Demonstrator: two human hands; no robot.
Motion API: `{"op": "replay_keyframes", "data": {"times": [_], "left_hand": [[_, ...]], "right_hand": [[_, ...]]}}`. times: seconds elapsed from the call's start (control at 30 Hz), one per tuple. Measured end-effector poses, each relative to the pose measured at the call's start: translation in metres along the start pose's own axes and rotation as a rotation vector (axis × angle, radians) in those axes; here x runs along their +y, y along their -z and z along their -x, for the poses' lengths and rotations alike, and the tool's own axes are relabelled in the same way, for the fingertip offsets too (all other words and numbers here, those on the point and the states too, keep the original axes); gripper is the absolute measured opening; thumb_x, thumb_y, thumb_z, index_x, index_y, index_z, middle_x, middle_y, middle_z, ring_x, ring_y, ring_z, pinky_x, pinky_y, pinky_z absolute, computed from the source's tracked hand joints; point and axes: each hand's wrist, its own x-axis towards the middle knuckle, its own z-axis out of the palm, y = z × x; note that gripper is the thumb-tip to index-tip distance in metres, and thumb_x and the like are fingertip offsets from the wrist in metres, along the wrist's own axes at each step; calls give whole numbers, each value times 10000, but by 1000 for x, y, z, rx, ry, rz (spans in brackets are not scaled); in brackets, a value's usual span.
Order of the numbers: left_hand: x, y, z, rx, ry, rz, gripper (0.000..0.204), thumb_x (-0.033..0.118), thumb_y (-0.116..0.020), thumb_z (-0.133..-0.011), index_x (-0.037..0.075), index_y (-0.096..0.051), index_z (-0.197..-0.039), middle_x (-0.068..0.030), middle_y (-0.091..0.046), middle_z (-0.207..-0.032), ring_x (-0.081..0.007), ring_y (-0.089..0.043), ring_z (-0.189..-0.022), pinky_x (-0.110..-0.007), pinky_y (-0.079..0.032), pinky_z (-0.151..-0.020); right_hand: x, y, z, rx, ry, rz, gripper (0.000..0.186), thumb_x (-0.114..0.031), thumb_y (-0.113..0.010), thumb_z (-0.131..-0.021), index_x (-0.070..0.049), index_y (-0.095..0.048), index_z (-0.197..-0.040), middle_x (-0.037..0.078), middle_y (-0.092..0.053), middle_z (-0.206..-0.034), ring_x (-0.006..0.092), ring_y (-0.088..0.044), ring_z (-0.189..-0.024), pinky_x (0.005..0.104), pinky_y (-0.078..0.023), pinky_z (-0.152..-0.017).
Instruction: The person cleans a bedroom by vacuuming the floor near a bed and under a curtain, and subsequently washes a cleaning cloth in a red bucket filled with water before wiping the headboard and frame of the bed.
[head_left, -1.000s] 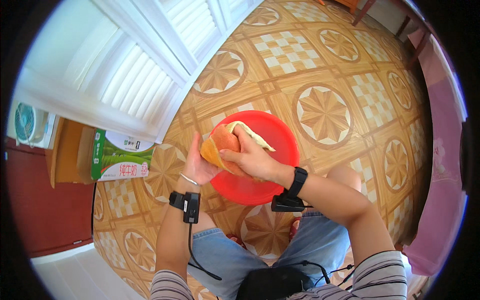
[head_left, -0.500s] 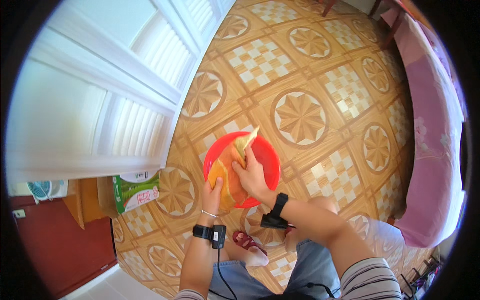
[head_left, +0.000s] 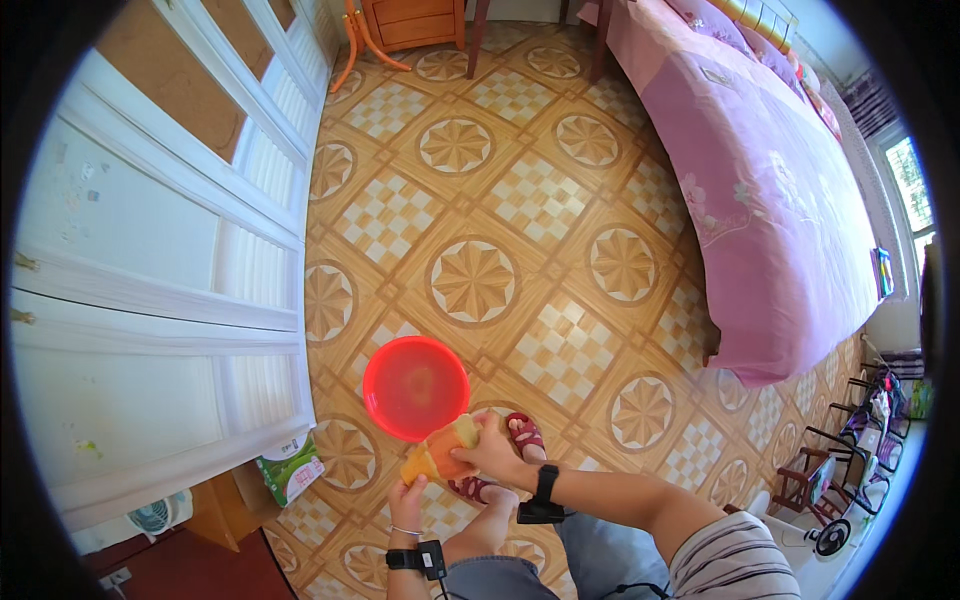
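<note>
An orange and yellow cloth [head_left: 438, 455] is stretched between my two hands, folded and a little bunched. Its left end is pinched in my left hand [head_left: 406, 500], thumb on top. My right hand [head_left: 492, 452] has its fingers closed round the other end. Just beyond the cloth, a round red basin [head_left: 385, 362] stands on the floor, apparently with liquid in it. The cloth is over or just short of the basin's near rim; its height above the floor is hard to tell.
White louvred wardrobe doors [head_left: 160, 285] line the left side, with a green and white carton [head_left: 290, 470] at their near end. A bed with a pink-purple cover [head_left: 760, 220] fills the right. My red sandal [head_left: 525, 436] is close by the cloth. Chairs [head_left: 805, 480] stand at lower right.
Both hands have drawn the cloth from over the basin back toward me, to its near side. My view has tilted up, showing more of the bed and room.
</note>
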Motion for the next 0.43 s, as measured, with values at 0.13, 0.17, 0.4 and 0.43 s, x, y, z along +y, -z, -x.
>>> {"op": "replay_keyframes", "data": {"times": [0.13,0.17,0.4,0.43], "left_hand": [[24,-16,23,110,-126,-330,300,139,-675,-812,26,-629,-1085,-89,-563,-1134,-185,-515,-1057,-300,-397,-916],[31,-24,26,107,-304,-617,286,133,-691,-788,44,-650,-1057,-121,-536,-1167,-217,-486,-1107,-332,-387,-938],[84,-63,25,-38,-421,-449,317,212,-681,-798,71,-640,-1079,-112,-323,-1428,-319,-280,-1329,-393,-208,-1092],[80,-64,31,-18,-415,-440,317,212,-681,-798,71,-640,-1079,-112,-323,-1428,-319,-280,-1329,-393,-208,-1092]], "right_hand": [[-63,56,49,-273,382,477,568,-240,-768,-668,-100,-544,-1171,222,-516,-1155,399,-503,-1083,432,-423,-907],[-62,63,51,-312,401,475,568,-240,-768,-668,-100,-544,-1171,222,-516,-1155,399,-503,-1083,432,-423,-907],[-79,104,50,-315,376,415,341,-251,-768,-666,-92,-662,-948,164,-481,-1233,305,-501,-1115,417,-418,-910],[-84,110,45,-588,106,239,280,-227,-757,-694,-110,-654,-926,153,-452,-1280,274,-480,-1152,392,-441,-889]]}}
